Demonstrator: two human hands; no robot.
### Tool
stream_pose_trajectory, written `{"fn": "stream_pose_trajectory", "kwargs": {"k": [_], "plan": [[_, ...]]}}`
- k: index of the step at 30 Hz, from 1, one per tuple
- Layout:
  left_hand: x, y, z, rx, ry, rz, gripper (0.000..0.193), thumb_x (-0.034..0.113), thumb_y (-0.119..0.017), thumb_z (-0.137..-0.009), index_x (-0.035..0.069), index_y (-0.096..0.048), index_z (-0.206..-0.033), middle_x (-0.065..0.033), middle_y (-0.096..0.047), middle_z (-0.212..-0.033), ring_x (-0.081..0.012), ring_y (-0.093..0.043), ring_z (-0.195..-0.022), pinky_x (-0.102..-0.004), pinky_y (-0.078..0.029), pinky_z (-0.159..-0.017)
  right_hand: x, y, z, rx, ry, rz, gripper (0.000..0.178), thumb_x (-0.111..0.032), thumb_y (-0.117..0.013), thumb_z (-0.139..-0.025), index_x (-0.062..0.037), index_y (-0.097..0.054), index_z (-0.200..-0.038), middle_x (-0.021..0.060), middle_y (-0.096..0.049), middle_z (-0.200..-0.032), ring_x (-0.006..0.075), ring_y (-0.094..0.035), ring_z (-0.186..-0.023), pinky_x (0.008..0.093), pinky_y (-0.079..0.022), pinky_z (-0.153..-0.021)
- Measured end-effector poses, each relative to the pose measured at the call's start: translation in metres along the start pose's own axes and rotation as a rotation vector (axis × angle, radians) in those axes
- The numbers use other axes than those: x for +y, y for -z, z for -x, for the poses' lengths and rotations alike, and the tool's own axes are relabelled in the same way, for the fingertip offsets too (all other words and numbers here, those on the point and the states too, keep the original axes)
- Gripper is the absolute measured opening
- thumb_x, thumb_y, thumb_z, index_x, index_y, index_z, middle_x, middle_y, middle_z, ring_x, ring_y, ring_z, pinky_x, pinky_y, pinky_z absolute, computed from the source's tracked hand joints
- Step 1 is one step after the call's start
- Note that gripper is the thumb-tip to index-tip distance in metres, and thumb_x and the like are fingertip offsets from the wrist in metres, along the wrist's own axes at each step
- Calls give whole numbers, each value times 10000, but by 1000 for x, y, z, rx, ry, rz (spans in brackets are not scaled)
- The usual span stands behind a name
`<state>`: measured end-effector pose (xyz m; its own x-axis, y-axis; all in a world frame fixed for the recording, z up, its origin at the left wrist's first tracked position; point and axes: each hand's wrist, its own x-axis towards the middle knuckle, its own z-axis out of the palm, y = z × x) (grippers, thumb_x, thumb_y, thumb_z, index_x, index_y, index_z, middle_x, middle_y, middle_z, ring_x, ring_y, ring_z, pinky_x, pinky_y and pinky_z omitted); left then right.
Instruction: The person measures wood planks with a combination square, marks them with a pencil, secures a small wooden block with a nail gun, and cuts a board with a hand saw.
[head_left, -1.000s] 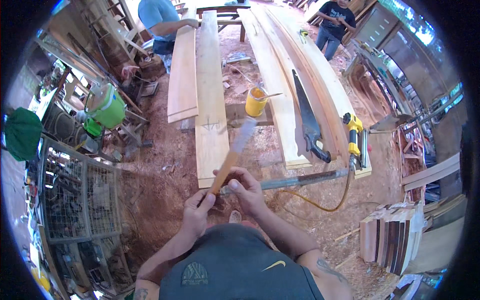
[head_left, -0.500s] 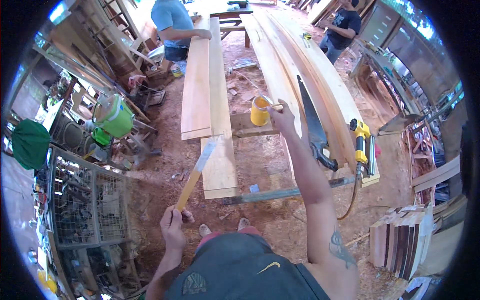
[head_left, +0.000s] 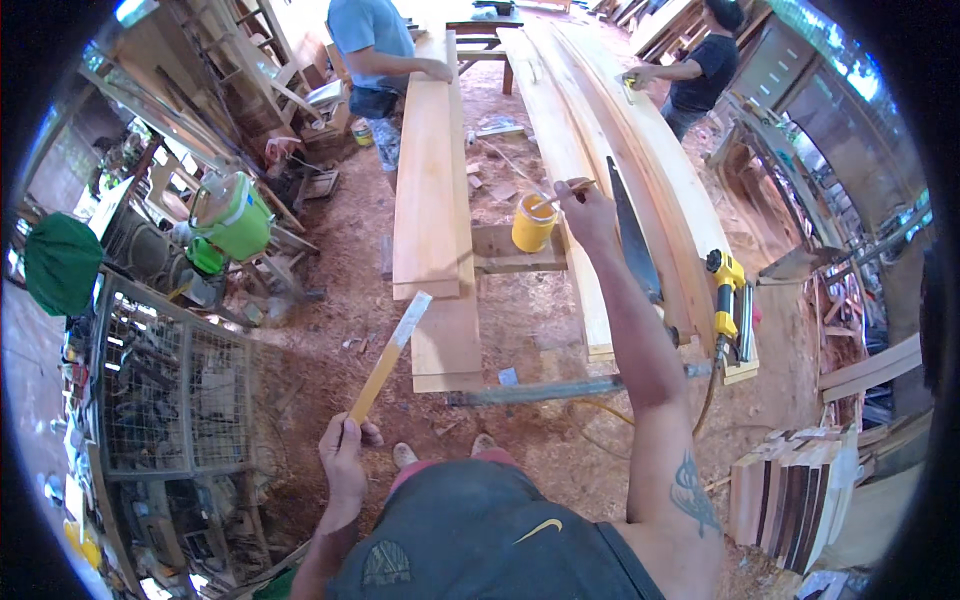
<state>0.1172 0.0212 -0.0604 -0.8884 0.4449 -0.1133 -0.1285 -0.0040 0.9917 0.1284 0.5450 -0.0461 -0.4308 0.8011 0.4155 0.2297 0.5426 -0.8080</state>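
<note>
My left hand point(head_left: 345, 450) grips the lower end of a flat wooden strip point(head_left: 375, 382). The strip slants up to the right, and its far end is coated whitish. Ahead, my right hand point(head_left: 588, 212) pinches a thin stick point(head_left: 562, 196), whose lower end reaches the mouth of a yellow jar point(head_left: 534, 228). The jar stands on a wooden crosspiece point(head_left: 510, 262) between two sets of long planks. Just beyond the strip's whitish tip, an upper plank point(head_left: 428, 200) lies over a lower plank point(head_left: 446, 345).
A hand saw point(head_left: 632, 225) and a yellow nail gun point(head_left: 727, 290) with a hose lie on the right planks point(head_left: 560, 130). Two co-workers stand at the far left point(head_left: 370, 50) and far right point(head_left: 703, 65). A metal bar point(head_left: 560, 390) crosses near my feet.
My right hand has tilted the stick, which now slants across the jar's mouth. The upper left plank has shifted right over the lower one. The right co-worker has reached to the tape measure.
</note>
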Motion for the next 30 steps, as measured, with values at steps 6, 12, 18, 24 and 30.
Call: {"fn": "stream_pose_trajectory", "kwargs": {"k": [6,12,18,24,30], "plan": [[-2,-2,-10,-43,-6,-25,290,259,-473,-1083,15,-611,-1010,-57,-631,-838,-148,-612,-720,-316,-527,-678,8,25,40,-35,-20,59,296,-309,-706,-947,-19,-734,-997,37,-695,-732,74,-617,-660,269,-497,-611],[-3,-8,-16,-79,29,-6,260,227,-516,-1062,1,-636,-1020,-57,-647,-858,-143,-643,-763,-314,-559,-718,11,50,64,-21,-44,-43,289,-290,-705,-953,-10,-714,-1027,108,-717,-797,107,-659,-722,286,-526,-661],[-8,-11,-21,-116,49,1,290,274,-502,-1073,15,-624,-1021,-51,-629,-839,-143,-617,-750,-322,-543,-701,10,62,82,27,-50,-146,258,-243,-713,-959,11,-715,-1007,52,-713,-780,67,-622,-684,241,-508,-607],[-13,-11,-25,-150,27,36,260,232,-525,-1060,2,-639,-1022,-49,-647,-848,-135,-645,-762,-304,-560,-712,13,69,82,70,-54,-306,234,-237,-693,-975,-8,-703,-1027,35,-704,-780,73,-635,-685,243,-513,-596],[-20,-13,-25,-144,39,55,256,233,-538,-1055,0,-641,-1037,-57,-657,-858,-138,-651,-770,-308,-561,-711,13,49,76,7,-16,-212,258,-267,-666,-981,-22,-693,-1060,63,-710,-772,116,-661,-689,277,-531,-629]]}}
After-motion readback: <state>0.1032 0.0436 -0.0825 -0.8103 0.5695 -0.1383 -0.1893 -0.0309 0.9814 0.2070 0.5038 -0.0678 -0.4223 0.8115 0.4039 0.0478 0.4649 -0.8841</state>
